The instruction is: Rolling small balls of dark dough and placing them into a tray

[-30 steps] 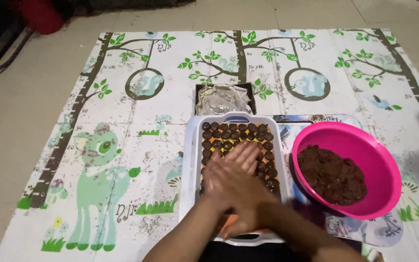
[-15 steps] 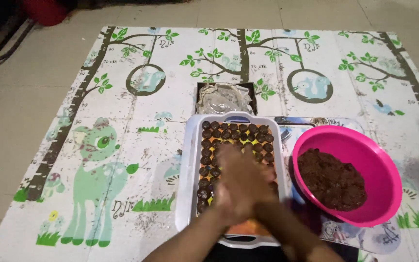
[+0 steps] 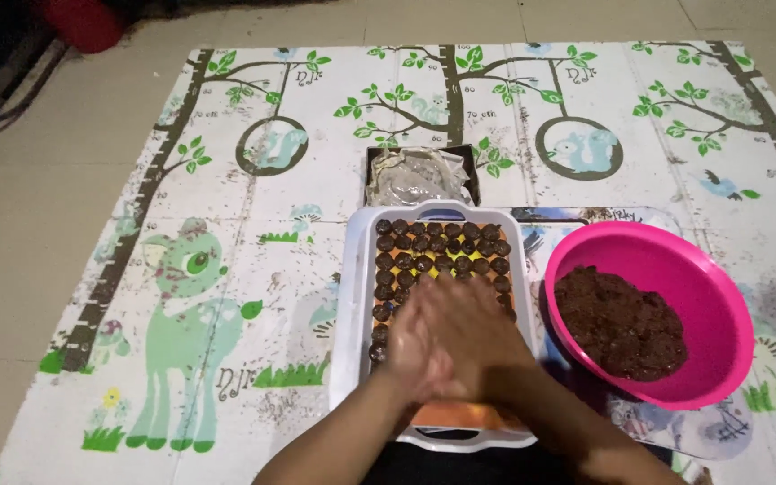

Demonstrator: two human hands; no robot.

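Observation:
My left hand (image 3: 410,350) and my right hand (image 3: 487,334) are pressed palm to palm over the near half of a white tray (image 3: 352,296) with an orange liner. They are blurred, and whatever lies between the palms is hidden. Rows of small dark brown balls (image 3: 442,244) fill the tray's far half and run down its left side; my hands cover the rest. Right of the tray stands a pink bowl (image 3: 731,305) holding a heap of dark brown mix (image 3: 621,323).
Everything sits on a play mat (image 3: 181,296) printed with trees and a green deer, laid on a tiled floor (image 3: 11,224). A small dark box of crumpled clear plastic (image 3: 419,175) lies just beyond the tray. A patterned sheet (image 3: 702,433) lies under the bowl.
My hands stay pressed together over the tray and have shifted a little against each other. The view has tilted slightly; tray and bowl are where they were.

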